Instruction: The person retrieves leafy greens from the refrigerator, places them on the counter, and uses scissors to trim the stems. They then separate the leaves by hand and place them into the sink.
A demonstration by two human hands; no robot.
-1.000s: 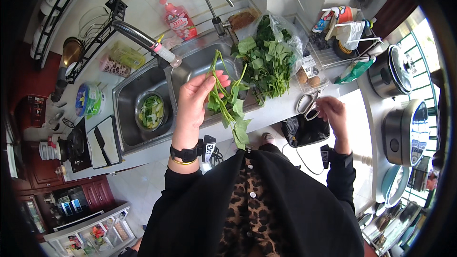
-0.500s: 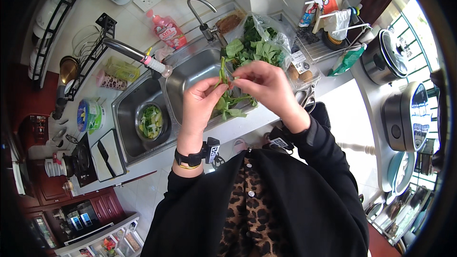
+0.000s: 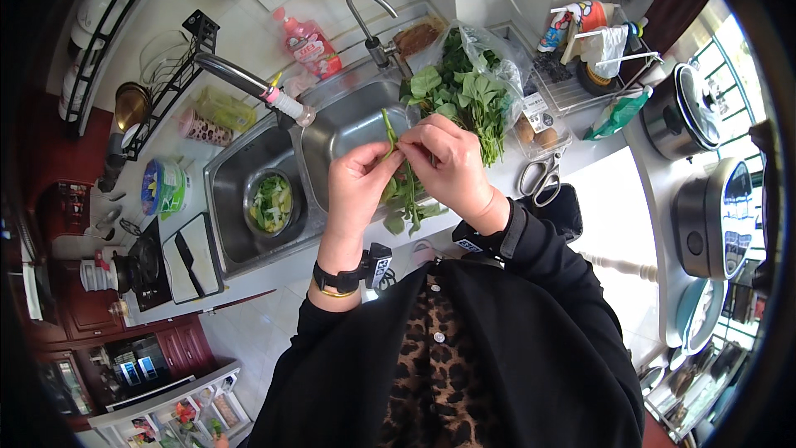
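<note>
Over the front edge of the right-hand sink basin, my left hand [image 3: 358,187] pinches a green leafy stem [image 3: 387,124] between thumb and fingers. My right hand [image 3: 452,166] is closed at the same stem, its fingertips meeting those of the left. What lies exactly between the right fingertips is too small to make out. Below the hands, leafy sprigs [image 3: 406,207] hang or lie by the counter edge; the hands partly hide them. Just beyond my right hand lies a heap of leafy greens [image 3: 473,95], spilling from a clear plastic bag [image 3: 507,66].
In the left basin sits a metal bowl [image 3: 270,202] of cut greens. A faucet [image 3: 286,104] reaches over the sink. Scissors [image 3: 541,181] lie right of my right hand, near a pack of eggs [image 3: 543,134]. A knife [image 3: 189,261] rests on a cutting board at left.
My right hand has come in and down against the left fingertips, its fingers more curled. The stem stays in the left hand. The whole view has shifted slightly.
</note>
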